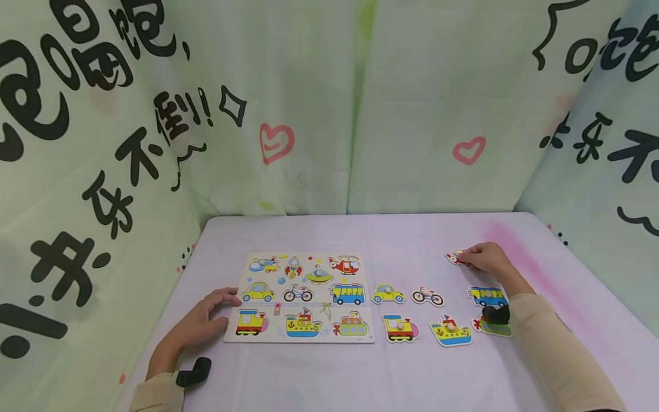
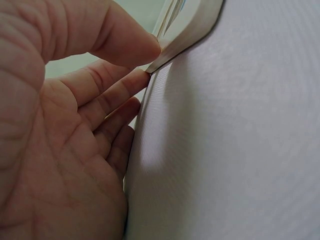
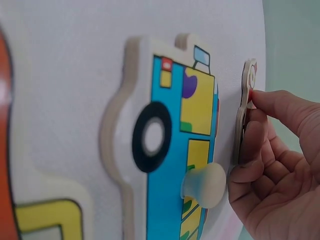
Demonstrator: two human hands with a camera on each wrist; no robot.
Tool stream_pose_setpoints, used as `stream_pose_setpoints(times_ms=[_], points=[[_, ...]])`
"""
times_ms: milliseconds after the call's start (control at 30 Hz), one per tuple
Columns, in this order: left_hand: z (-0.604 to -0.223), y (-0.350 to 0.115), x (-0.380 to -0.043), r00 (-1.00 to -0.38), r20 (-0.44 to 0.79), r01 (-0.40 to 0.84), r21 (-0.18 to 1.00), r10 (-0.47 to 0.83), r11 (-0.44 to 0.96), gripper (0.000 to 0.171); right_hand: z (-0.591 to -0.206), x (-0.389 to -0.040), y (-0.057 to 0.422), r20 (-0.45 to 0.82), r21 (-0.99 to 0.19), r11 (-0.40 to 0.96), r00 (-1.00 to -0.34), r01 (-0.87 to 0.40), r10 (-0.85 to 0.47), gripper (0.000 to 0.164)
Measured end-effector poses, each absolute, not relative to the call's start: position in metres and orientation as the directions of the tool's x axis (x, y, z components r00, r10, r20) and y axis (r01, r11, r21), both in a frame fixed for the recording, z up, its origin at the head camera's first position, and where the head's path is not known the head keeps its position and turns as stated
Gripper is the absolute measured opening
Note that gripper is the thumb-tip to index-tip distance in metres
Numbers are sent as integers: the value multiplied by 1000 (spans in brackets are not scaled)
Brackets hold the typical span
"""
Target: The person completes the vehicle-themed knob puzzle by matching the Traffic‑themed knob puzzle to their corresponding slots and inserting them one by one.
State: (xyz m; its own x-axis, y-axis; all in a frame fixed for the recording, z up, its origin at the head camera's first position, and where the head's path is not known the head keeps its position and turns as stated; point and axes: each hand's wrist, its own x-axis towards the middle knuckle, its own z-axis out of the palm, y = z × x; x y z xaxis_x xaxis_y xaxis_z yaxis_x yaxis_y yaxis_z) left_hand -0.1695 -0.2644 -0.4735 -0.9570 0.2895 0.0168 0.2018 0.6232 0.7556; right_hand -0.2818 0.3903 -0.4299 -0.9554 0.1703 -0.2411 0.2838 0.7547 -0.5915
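Observation:
My left hand (image 1: 201, 320) rests at the left edge of a puzzle board (image 1: 304, 309) printed with vehicles. Its fingertips touch the board's edge, with the fingers fairly straight in the left wrist view. At the right, my right hand (image 1: 490, 260) pinches a red helicopter puzzle piece (image 1: 454, 257) between thumb and fingers. That piece (image 3: 241, 135) is seen nearly edge-on in the right wrist view. Closer to that camera lies a blue and yellow bus piece (image 3: 167, 135) with a round knob. The submarine piece (image 1: 494, 328) is partly hidden by the black wrist camera.
Right of the board lie a car piece (image 1: 388, 293), a bicycle piece (image 1: 428, 296), a train piece (image 1: 400, 329) and a ship piece (image 1: 451, 332). They lie on a pale cloth-covered table (image 1: 319, 377). Printed curtains (image 1: 319, 86) hang behind and at both sides.

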Motion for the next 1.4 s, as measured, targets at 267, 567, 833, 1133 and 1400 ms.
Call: stream_pose_setpoints(times_ms=[267, 567, 833, 1133, 1400], points=[[-472, -264, -170, -956, 31, 214, 755, 292, 620, 34, -429, -280, 390, -227, -609, 742, -958, 278, 173, 41], [-471, -264, -172, -956, 30, 215, 751, 293, 624, 34, -426, -272, 384, -191, -655, 718, -971, 236, 144, 44], [-473, -265, -173, -954, 38, 225, 750, 299, 622, 34, -424, -263, 376, -124, -662, 732, -986, 163, 108, 45], [-473, -264, -171, -956, 22, 208, 750, 291, 628, 34, -420, -256, 359, -98, -684, 722, -994, 104, 50, 41], [-473, -264, -169, -956, 25, 211, 747, 291, 630, 35, -416, -250, 342, -79, -694, 717, -997, 66, 15, 35]])
